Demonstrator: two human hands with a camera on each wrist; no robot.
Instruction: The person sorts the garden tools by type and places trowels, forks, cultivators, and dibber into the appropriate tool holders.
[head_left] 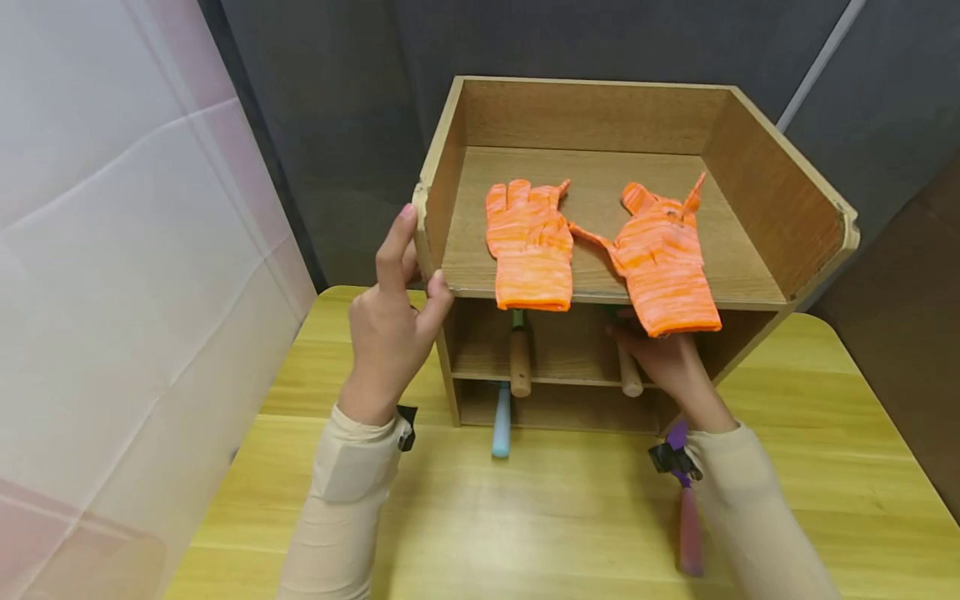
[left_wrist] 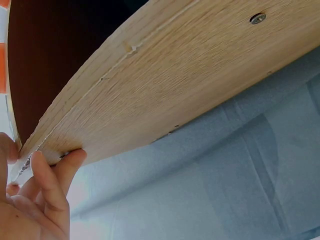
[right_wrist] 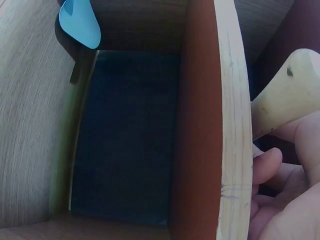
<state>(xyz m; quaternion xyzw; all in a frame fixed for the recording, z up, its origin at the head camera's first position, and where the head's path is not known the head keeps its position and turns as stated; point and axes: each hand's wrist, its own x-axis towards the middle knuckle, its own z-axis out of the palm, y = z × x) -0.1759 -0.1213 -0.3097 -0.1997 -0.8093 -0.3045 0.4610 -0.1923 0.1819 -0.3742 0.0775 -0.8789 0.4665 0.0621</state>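
Note:
A wooden shelf unit (head_left: 585,117) stands on the table. My left hand (head_left: 393,321) holds the front edge of its left side panel (left_wrist: 150,85), thumb on one side and fingers on the other. My right hand (head_left: 671,362) reaches into the middle compartment, its fingers curled at a garden tool with a pale wooden handle (head_left: 630,372); the handle's butt (right_wrist: 295,80) sticks out beside the hand, while the tool's head is hidden. Left of it, another wooden-handled tool (head_left: 520,362) lies on the same shelf. Two orange gloves (head_left: 534,246) (head_left: 663,258) lie on top.
A light-blue handle (head_left: 502,421) juts from the bottom compartment; its blue blade (right_wrist: 82,25) shows in the right wrist view. Beside the right forearm lies a purple tool with a pink handle (head_left: 691,533) on the yellow wooden table (head_left: 570,508). A white sheet (head_left: 112,250) hangs on the left.

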